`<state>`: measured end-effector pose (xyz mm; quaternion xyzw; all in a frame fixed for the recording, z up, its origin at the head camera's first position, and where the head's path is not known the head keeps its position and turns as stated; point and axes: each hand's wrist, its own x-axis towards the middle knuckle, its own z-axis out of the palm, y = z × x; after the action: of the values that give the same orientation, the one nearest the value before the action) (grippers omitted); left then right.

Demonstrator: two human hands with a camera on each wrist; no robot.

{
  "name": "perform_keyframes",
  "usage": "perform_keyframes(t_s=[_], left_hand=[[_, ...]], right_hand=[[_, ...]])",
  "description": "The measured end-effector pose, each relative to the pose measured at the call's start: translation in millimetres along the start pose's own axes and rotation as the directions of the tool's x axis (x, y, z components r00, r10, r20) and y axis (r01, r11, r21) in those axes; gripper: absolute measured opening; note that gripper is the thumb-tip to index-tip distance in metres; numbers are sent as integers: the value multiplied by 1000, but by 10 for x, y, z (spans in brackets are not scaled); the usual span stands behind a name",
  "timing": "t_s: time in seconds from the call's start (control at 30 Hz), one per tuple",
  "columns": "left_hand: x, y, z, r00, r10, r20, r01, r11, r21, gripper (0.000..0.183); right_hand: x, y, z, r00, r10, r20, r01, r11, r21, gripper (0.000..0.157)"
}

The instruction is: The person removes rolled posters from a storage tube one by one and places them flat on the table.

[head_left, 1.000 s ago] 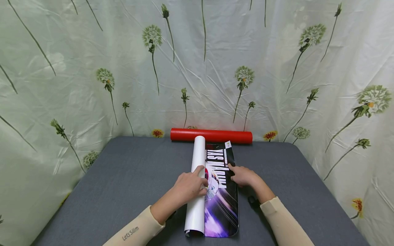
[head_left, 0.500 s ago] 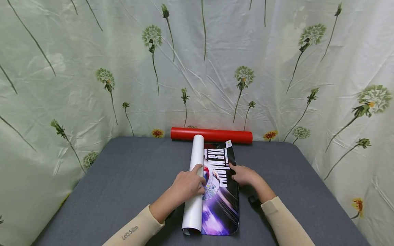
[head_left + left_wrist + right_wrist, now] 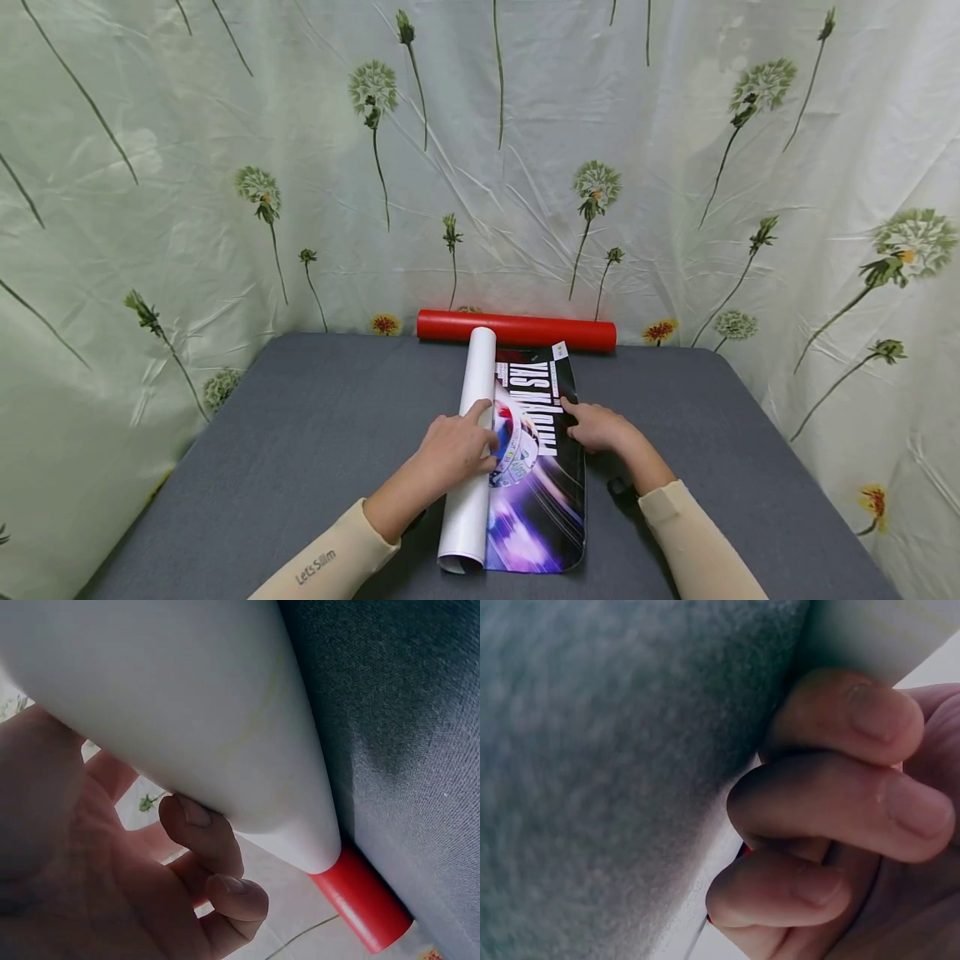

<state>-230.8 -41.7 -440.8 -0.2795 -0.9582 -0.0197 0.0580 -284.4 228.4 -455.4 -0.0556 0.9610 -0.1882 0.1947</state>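
A poster (image 3: 536, 517) with a purple, black and white print lies partly unrolled, its left part still a white-backed roll (image 3: 480, 367). My left hand (image 3: 453, 450) rests on top of the roll, index finger stretched along it and the other fingers loosely bent. In the left wrist view, the fingertips touch the roll's white surface (image 3: 187, 690). My right hand (image 3: 603, 429) pinches the poster's right edge, thumb on the printed face. Its other fingers (image 3: 832, 802) are curled close to the table in the right wrist view.
A red tube (image 3: 525, 328) lies across the table's back edge, just behind the far end of the roll. The dark grey table (image 3: 322, 400) extends to both sides. A flower-patterned curtain (image 3: 480, 167) hangs behind and around it.
The roll has shifted slightly left under my left hand, and a wider strip of the print shows. My right hand stays at the right edge, moving only a little to the right.
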Motion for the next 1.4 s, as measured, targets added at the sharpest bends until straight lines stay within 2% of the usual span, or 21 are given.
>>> perform_keyframes(t_s=[0.13,0.37,0.63,0.73,0.9,1.07,1.3,1.4], left_hand=[[-6,-12,-2,1000,7,-6,-7,1000,5,11],[9,6,-2,997,-60,56,61,998,-21,27],[0,-37,-28,998,-40,50,41,999,-25,12],[0,-59,-34,997,-40,65,41,999,-14,14],[13,-84,-50,995,-78,64,81,996,-45,23],[24,-94,-49,993,-103,63,107,992,-67,29],[11,-105,-50,995,-78,66,78,997,6,15],[11,-118,-52,995,-79,67,79,997,2,13]], right_hand=[[2,15,-10,1000,-11,-1,11,1000,-9,68],[-3,47,-27,1000,-22,7,22,1000,16,67],[1,92,-37,999,-36,1,36,998,50,68],[-2,103,-43,1000,-19,7,18,998,63,68],[5,117,-57,1000,9,14,-10,998,63,67],[30,153,-59,1000,1,7,-1,998,57,67],[18,162,-77,1000,2,5,-3,998,67,68],[10,173,-86,1000,-5,2,4,997,72,68]])
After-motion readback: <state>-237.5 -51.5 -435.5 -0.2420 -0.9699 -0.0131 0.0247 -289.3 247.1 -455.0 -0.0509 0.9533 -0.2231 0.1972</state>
